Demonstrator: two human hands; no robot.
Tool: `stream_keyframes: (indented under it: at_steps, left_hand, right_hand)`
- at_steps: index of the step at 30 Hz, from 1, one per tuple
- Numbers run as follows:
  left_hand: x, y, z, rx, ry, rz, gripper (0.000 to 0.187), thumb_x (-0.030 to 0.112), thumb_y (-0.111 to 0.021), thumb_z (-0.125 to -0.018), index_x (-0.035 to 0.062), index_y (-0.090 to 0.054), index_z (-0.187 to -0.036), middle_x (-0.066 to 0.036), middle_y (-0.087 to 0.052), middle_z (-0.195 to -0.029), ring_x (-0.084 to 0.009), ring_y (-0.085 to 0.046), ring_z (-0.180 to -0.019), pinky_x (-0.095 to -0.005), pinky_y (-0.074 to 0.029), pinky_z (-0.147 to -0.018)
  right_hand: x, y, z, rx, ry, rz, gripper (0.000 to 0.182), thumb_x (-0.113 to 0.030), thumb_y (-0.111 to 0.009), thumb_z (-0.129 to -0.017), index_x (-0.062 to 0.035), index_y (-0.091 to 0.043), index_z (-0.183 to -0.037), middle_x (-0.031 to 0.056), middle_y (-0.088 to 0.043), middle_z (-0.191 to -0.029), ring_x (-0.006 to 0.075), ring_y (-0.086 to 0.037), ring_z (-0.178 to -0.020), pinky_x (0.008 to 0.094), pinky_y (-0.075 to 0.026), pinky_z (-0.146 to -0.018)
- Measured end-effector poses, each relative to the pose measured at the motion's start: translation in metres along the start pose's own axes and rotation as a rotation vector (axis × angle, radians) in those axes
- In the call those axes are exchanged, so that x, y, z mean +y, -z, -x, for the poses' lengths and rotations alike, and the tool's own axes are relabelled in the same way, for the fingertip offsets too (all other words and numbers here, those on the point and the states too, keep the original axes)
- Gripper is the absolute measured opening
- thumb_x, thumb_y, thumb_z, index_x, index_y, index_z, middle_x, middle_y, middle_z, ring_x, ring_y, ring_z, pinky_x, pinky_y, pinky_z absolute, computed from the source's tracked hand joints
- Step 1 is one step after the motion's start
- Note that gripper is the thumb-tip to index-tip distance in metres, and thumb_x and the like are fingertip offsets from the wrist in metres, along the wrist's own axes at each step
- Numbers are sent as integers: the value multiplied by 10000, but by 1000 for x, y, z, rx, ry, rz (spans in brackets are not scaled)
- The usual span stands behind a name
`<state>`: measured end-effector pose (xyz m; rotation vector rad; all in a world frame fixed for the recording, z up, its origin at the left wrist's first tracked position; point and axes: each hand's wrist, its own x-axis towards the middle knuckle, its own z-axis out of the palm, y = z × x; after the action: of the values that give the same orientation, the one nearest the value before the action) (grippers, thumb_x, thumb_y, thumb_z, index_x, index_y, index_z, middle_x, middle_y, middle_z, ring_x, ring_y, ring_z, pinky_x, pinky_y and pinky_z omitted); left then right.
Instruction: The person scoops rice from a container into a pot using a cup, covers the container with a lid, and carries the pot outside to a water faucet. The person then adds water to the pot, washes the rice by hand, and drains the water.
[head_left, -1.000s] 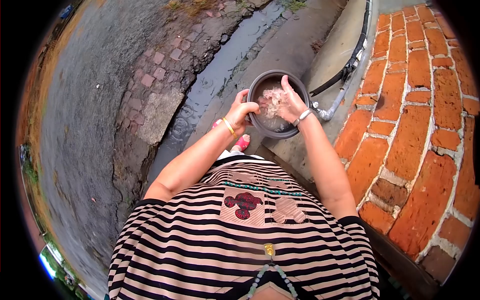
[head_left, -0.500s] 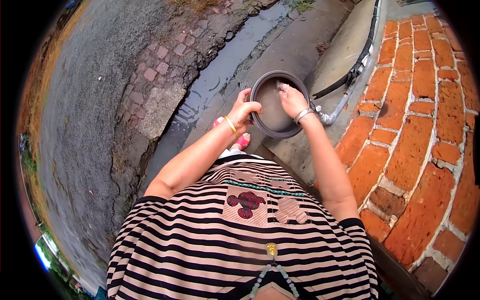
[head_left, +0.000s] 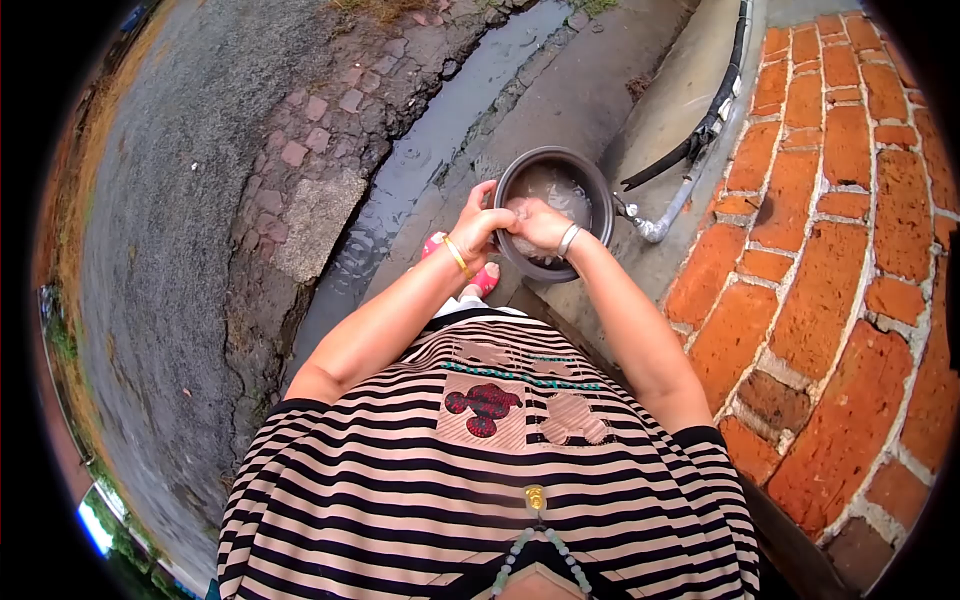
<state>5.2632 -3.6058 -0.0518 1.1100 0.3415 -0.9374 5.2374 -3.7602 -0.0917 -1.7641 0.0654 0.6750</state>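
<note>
A round dark pot (head_left: 592,190) with cloudy water and pale contents inside is held in front of me, above the wet ground. My left hand (head_left: 478,226), with a gold bangle on the wrist, grips the pot's near left rim. My right hand (head_left: 537,224), with a silver bracelet, reaches into the pot at its near side, fingers curled down into the water close to my left hand. What the fingers hold under the water is hidden.
A red brick wall (head_left: 840,210) rises on the right, with a grey pipe and tap (head_left: 655,225) and a black hose (head_left: 705,125) along its base. A water-filled gutter (head_left: 420,160) runs left of the concrete strip. Pink footwear (head_left: 482,282) shows below the pot.
My right hand has swept from the pot's far right side to its near left side, beside my left hand. The pot has stayed in place, and the water looks stirred.
</note>
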Motion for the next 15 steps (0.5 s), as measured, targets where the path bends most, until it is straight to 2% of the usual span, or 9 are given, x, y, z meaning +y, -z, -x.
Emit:
stream_keyframes:
  at_steps: [1, 3, 4, 7, 8, 11, 12, 15]
  left_hand:
    - [1, -1, 0, 1, -10, 1, 831, 54, -630, -578, 127, -282, -1328, -71, -539, -937, -177, -571, -763, -406, -466, -564]
    - [1, -1, -1, -5, -9, 3, 826, 57, -633, -577, 128, -287, -1324, -63, -543, -916, -172, -568, -758, -400, -461, -565]
    - [0, -2, -1, -9, -7, 4, 824, 58, -634, -577, 129, -289, -1322, -60, -545, -905, -170, -567, -755, -396, -459, -566]
    - [-1, -1, -3, -20, -1, 4, 814, 63, -638, -580, 134, -295, -1315, -52, -553, -877, -164, -564, -743, -397, -447, -588]
    - [0, -2, -3, -16, 0, 4, 818, 64, -639, -582, 136, -292, -1319, -52, -554, -878, -164, -563, -742, -404, -443, -595]
    - [2, -3, -3, -9, 3, 4, 829, 64, -639, -589, 141, -281, -1333, -51, -559, -868, -167, -562, -735, -423, -431, -612]
    - [2, -2, -5, -8, 2, 5, 833, 64, -638, -591, 142, -277, -1338, -50, -561, -856, -169, -562, -731, -428, -427, -617]
    - [2, 0, -5, -4, 2, -4, 851, 59, -639, -589, 143, -266, -1350, -49, -568, -826, -175, -562, -711, -438, -424, -616]
  right_hand:
    - [1, 1, 0, 85, 10, 76, 196, -177, -525, -842, -21, -619, -914, 182, -644, -928, 320, -611, -904, 385, -464, -760]
    - [-16, 4, 4, 255, 31, 230, 219, -212, -503, -859, -23, -612, -866, 194, -635, -889, 351, -605, -858, 403, -463, -726]
    - [-27, 9, 8, 239, 210, 362, 289, -265, -438, -898, -30, -601, -855, 207, -621, -857, 392, -584, -823, 433, -457, -691]
    - [-28, 14, 5, 403, 65, 382, 362, -321, -391, -923, -36, -603, -853, 188, -628, -834, 400, -586, -808, 458, -453, -681]
    - [-34, 14, 7, 470, 59, 406, 408, -334, -373, -935, -7, -598, -837, 194, -628, -810, 414, -583, -800, 470, -454, -692]
    - [-38, 16, 6, 583, -117, 588, 429, -328, -368, -938, 24, -590, -835, 211, -624, -803, 431, -579, -782, 489, -457, -693]
    - [-45, 16, 8, 548, -182, 623, 407, -328, -414, -916, 13, -614, -818, 207, -626, -801, 413, -580, -835, 473, -461, -749]
    - [-37, 20, 9, 552, 136, 924, 337, -321, -472, -877, -35, -637, -805, 185, -621, -850, 374, -569, -925, 449, -450, -809]
